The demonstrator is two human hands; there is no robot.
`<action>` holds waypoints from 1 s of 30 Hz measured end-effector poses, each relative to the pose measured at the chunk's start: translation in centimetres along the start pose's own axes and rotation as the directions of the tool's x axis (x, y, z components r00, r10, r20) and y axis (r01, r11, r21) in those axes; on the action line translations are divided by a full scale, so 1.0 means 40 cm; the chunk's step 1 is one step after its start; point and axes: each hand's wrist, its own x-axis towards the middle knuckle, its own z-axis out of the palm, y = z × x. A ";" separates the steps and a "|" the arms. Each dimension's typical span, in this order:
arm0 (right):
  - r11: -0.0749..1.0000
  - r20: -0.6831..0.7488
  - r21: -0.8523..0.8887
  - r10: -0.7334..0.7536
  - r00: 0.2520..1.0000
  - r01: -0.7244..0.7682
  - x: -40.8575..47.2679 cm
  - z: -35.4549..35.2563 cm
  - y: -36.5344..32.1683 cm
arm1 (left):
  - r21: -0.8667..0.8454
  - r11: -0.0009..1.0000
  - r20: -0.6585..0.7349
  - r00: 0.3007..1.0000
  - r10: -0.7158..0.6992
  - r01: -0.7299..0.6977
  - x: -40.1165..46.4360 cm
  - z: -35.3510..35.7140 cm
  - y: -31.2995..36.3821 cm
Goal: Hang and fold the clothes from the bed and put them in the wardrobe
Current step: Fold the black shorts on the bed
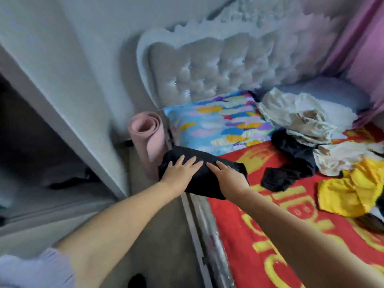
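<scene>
A bed (270,235) covered by a red blanket (245,229) with large yellow characters is seen on the right; the characters are too cut off and blurred to be read. At its head a tufted grey headboard (218,69) stands against the wall, and a multicoloured pillow (220,123) lies just before it. A rolled pink mat (146,138) is stood upright in the gap between the bed's corner and the wall, touching the near end of the black garment. On the far left an open wardrobe (31,142) with a pale door edge is seen, its inside dark and unclear.

Farther along the bed a loose heap is spread: cream clothes (295,113) near a grey pillow (324,90), a black heap (295,156) beside them, and a yellow garment (349,190) at the right edge. A pink curtain (361,38) hangs at the upper right.

A folded black garment (207,175) is laid across the bed's near corner, partly overhanging the edge. The left hand (180,171) is pressed flat on its left part, fingers straight and slightly spread. The right hand (230,173) is laid flat on its right part, fingers extended and together. Nothing is gripped by either hand.
</scene>
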 end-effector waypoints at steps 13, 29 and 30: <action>0.770 0.133 -0.156 -0.604 0.786 0.618 0.061 0.109 -0.946 | -0.022 0.799 0.011 0.800 -0.600 0.600 -0.737 0.129 -0.631; 0.663 0.238 -0.188 -0.685 0.689 0.724 0.270 0.178 -1.577 | -0.005 0.740 0.004 0.740 -0.673 0.673 -0.964 0.200 -1.232; 0.663 0.229 -0.188 -0.688 0.689 0.725 0.316 0.181 -1.604 | -0.005 0.747 0.002 0.747 -0.665 0.665 -0.945 0.197 -1.284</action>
